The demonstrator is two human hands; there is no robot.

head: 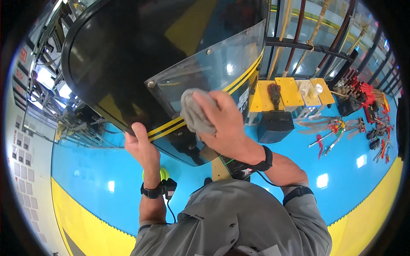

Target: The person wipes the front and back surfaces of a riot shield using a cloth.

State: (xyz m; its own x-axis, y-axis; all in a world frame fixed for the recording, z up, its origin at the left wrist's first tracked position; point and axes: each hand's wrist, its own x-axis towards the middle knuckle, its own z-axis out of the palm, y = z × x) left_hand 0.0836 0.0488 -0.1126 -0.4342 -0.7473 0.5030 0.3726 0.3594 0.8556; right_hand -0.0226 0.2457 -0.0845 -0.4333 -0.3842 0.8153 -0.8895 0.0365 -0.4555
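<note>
A curved black riot shield [118, 60] tilts across the space before me. It has a clear window panel [221, 60] fixed with bolts, and double yellow stripes run below that panel. My left hand [142, 147] grips the shield's lower left edge, thumb on the near face and the other fingers partly hidden by the rim. In my right hand [229, 128] is a bunched grey cloth [197, 112], pressed against the shield around the window's lower edge and the stripes. White writing shows on the shield beside that hand.
Yellow-topped stools [288, 91] and a black box [275, 128] stand to the right. Bladed props [339, 126] lie on the blue floor mat [96, 172]. Long poles [294, 41] lean in a rack behind. A metal rack [83, 124] holds dark equipment at left.
</note>
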